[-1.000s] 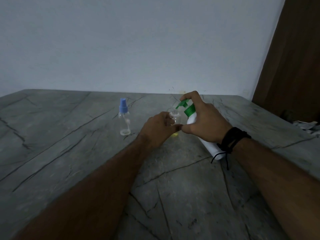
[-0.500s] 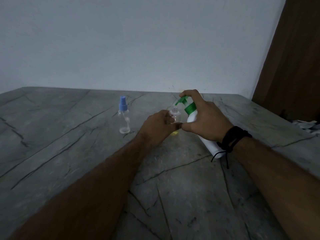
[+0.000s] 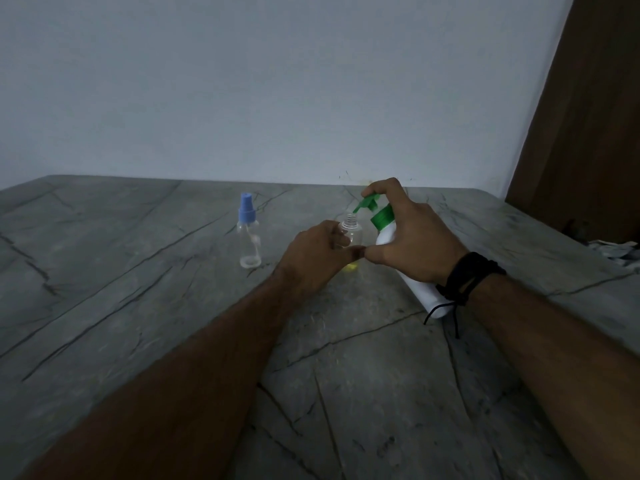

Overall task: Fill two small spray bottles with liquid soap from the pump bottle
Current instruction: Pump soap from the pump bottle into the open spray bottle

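Two hands meet over a grey, dark-veined stone tabletop (image 3: pixel 145 306) in dim light. My left hand (image 3: pixel 313 259) curls around a small clear plastic spray bottle with its cap off (image 3: pixel 351 233), standing it on the table with its threaded neck open at the top. My right hand (image 3: pixel 412 237) wraps around a white plastic pump bottle with a green collar and green pump head (image 3: pixel 384 225), tilted so its base rests on the table near my right wrist. My index finger lies over the pump head, and the green spout (image 3: pixel 362 204) points down at the open neck, just above it.

Compared with a second ago, very little has shifted: both grasps are the same, the spout remains lined up over the neck, and only my viewpoint has drifted slightly. A yellowish glow shows at the base of the clear bottle, which I judge to be soap collecting there, so filling seems under way but far from done.

To the left, well apart, a second small clear spray bottle with a blue sprayer cap (image 3: pixel 248 233) stands upright and looks empty; I judge it remains to be filled. A black corded band (image 3: pixel 467 275) circles my right wrist.
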Demonstrator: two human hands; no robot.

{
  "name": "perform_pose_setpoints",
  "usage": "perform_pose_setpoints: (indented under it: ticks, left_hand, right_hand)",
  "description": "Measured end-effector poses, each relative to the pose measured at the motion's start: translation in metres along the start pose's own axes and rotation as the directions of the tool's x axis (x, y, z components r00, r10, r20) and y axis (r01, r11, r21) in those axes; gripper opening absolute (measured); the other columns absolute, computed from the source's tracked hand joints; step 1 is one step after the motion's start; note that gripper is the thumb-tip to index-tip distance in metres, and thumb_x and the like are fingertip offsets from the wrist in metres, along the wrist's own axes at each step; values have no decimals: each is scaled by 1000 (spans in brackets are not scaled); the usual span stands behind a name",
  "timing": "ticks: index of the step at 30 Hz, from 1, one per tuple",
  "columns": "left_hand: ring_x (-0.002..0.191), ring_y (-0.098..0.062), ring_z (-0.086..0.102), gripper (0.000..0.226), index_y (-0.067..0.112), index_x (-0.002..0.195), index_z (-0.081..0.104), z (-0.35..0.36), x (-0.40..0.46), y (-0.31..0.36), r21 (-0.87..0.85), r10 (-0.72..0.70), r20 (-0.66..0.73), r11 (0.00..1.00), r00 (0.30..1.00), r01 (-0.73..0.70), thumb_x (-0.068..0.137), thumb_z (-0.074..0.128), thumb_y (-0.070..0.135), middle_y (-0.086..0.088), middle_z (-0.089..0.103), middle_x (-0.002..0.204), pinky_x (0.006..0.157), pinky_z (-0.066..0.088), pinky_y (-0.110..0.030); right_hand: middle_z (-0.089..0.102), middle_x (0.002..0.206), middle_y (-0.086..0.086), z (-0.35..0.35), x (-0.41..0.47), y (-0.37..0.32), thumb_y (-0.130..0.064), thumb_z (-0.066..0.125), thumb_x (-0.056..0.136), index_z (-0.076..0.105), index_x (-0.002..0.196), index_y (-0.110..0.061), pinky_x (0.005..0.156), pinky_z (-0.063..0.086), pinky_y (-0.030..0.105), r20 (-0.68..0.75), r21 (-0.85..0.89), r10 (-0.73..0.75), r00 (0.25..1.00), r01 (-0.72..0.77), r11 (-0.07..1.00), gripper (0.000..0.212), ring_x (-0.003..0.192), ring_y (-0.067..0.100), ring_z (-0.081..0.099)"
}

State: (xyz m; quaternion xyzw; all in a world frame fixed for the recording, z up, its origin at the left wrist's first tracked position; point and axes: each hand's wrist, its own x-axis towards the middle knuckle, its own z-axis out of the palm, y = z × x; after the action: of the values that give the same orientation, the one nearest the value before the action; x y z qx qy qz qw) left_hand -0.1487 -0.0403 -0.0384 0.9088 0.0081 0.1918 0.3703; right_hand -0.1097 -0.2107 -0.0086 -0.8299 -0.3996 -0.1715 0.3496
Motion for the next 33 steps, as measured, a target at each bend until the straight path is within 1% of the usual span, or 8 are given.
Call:
perform_pose_setpoints:
  ticks: [3,7,12,14,19,24,29,33]
  left_hand:
    - [97,-13,62,53,14,125,60,0,1,-1,14,6,-3,1000,1000,-6,83,70,45,0,69,112,80,45,-23]
    - [96,-13,63,54,14,125,60,0,1,-2,7,4,5,1000,1000,-4,83,70,45,0,69,112,77,44,-20]
    - [98,-15,64,54,14,125,59,1,2,-2,13,9,2,1000,1000,-9,83,70,46,-2,69,112,86,50,-29]
    - [99,-16,64,55,14,125,60,1,2,-3,9,7,-1,1000,1000,-7,82,71,46,-2,70,112,90,52,-34]
    - [98,-16,66,56,15,123,61,2,3,-4,-24,1,-8,1000,1000,-1,80,73,47,-1,71,110,92,53,-39]
    - [95,-15,65,53,15,122,61,3,3,-5,6,10,-4,1000,1000,-10,81,71,47,-1,71,108,87,53,-34]
    - [93,-14,64,51,16,120,62,2,2,-5,6,18,-10,1000,1000,-18,81,71,48,1,70,104,84,53,-31]
    - [90,-15,63,50,15,118,62,2,3,-4,29,19,-3,999,1000,-19,82,70,49,0,70,103,80,51,-29]
  right_hand:
    - [69,93,-3,1,0,0,-22,83,70,42,127,-28,68,57,36,-3,-2,4,1000,-4,1000,71,74,14,67]
    - [69,94,-2,1,0,2,-23,83,71,41,135,-30,69,57,36,-8,2,-9,1000,9,1000,77,75,16,67]
    - [69,93,-6,2,1,0,-20,84,70,42,129,-29,65,52,24,13,9,-9,1000,8,1000,73,75,10,67]
    - [68,92,-8,2,2,0,-19,84,70,42,127,-30,64,51,23,12,12,0,1000,0,1000,72,75,8,66]
    - [69,93,-2,2,1,1,-21,83,70,41,133,-31,67,57,37,8,-6,-7,1000,7,1000,76,74,16,67]
    - [69,91,-3,1,1,-1,-20,83,69,41,127,-30,66,57,35,14,-7,-2,1000,2,1000,72,72,14,67]
    - [69,93,-3,2,1,0,-21,83,69,42,132,-31,68,57,37,8,-7,-2,1000,2,1000,76,73,16,67]
    - [69,91,-3,1,1,-1,-19,83,69,42,129,-30,66,56,33,12,-9,7,1000,-6,1000,73,72,14,67]
